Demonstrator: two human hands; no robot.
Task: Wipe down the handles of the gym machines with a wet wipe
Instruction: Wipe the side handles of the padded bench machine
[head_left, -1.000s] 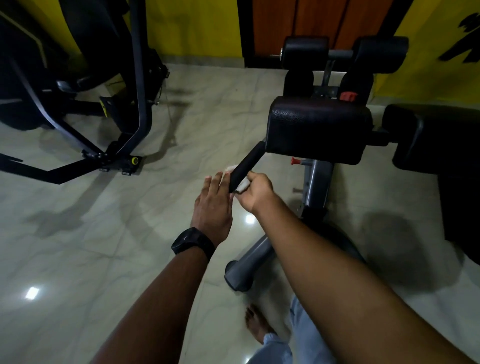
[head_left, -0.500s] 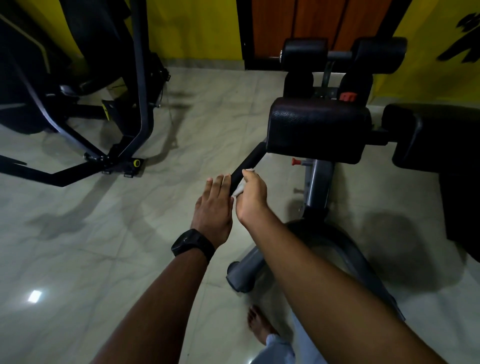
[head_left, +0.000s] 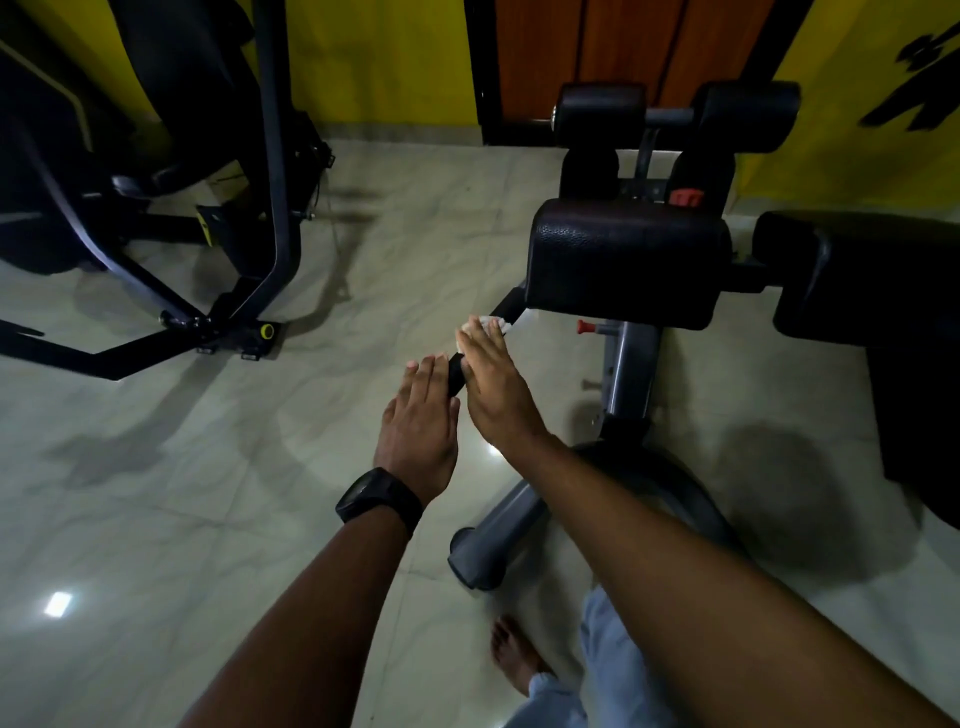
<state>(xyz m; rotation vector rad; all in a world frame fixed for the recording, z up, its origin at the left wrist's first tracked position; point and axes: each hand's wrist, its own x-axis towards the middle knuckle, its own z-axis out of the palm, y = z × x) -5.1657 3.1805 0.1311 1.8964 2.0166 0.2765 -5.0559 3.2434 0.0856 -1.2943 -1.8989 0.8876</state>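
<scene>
Wiping the machine's black handle (head_left: 511, 306), the right hand (head_left: 496, 384) lay over it with fingers draped across the bar, gripping the white wet wipe (head_left: 488, 323) that showed at its fingertips. The handle ran from its free end toward one o'clock, under the black pad (head_left: 623, 260). The left hand (head_left: 418, 415), at eight o'clock from the right, was flat with straight fingers, touching the handle's free end and holding nothing; a black watch (head_left: 379, 501) sat on its wrist. Another machine's frame (head_left: 156, 353) stood on the floor at ten o'clock, well apart.
</scene>
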